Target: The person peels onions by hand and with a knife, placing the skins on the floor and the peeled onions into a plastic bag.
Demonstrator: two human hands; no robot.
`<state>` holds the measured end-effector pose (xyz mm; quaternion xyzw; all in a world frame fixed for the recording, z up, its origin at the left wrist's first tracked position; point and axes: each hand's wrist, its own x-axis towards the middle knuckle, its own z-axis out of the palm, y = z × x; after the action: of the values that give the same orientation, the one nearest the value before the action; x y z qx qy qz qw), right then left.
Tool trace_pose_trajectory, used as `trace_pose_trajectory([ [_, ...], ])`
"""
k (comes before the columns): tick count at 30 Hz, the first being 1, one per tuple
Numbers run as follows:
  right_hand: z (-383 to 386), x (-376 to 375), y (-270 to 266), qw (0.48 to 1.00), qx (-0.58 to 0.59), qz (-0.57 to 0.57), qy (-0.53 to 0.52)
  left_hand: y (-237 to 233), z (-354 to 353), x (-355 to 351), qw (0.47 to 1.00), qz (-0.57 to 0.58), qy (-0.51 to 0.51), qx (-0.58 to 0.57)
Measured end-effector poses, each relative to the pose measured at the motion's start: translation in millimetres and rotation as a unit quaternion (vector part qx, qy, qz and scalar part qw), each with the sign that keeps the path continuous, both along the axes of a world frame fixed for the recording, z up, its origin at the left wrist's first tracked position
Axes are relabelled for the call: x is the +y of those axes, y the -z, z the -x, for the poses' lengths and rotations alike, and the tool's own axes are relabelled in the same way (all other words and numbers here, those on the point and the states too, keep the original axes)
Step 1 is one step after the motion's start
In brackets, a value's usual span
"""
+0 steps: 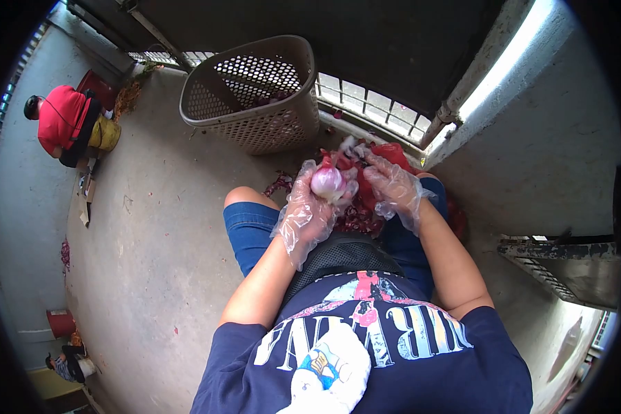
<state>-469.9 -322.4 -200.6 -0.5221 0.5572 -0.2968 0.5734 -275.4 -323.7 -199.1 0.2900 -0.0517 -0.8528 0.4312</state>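
In my left hand (310, 207), wrapped in a clear plastic glove, rests a peeled purple-and-white onion (328, 184). The fingers curl around its underside and right side. My right hand (395, 186), gloved the same way, is just right of the onion, apart from it. Its fingers are bent together and partly blurred, and what they hold, if anything, I cannot make out. Beyond the fingertips is a small whitish and dark shape, too blurred to name. Reddish onion skins (359, 219) lie between my knees, below the hands. Red netting or plastic (391, 153) shows behind my right hand.
A tall perforated basket (283, 127) stands ahead on the left, with some reddish onions inside. Loose skins (279, 183) lie on the concrete floor (152, 228). A person in a red shirt (65, 121) sits at far left by a red bucket (96, 90). A metal-edged ledge (559, 250) juts from the right.
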Motion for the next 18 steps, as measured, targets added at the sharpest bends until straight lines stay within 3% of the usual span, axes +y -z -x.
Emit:
trace_pose_trajectory([
  [1, 2, -1, 4, 1.000, 0.000, 0.000, 0.000, -5, 2, -1, 0.999, -0.031, -0.020, 0.031],
  [3, 4, -2, 5, 0.943, 0.283, 0.177, -0.006, -4, 3, 0, 0.998, -0.017, -0.036, 0.058],
  [5, 1, 5, -2, 0.953, 0.229, 0.196, -0.035, 13, 0, -1, 0.998, 0.047, -0.037, -0.011],
  [7, -12, 16, -10, 0.958, 0.144, 0.237, -0.069, 8, 4, -1, 0.998, 0.038, -0.053, -0.024],
  [9, -18, 23, -24, 0.960, 0.191, 0.176, -0.107, 2, 7, -2, 0.996, 0.093, 0.001, 0.011],
  [12, -21, 22, -24, 0.957, 0.214, 0.157, -0.120, -5, 13, 2, 0.998, 0.066, -0.003, 0.020],
  [18, -21, 20, -11, 0.952, 0.204, 0.207, -0.098, 0, 16, 1, 0.998, 0.050, -0.008, 0.048],
])
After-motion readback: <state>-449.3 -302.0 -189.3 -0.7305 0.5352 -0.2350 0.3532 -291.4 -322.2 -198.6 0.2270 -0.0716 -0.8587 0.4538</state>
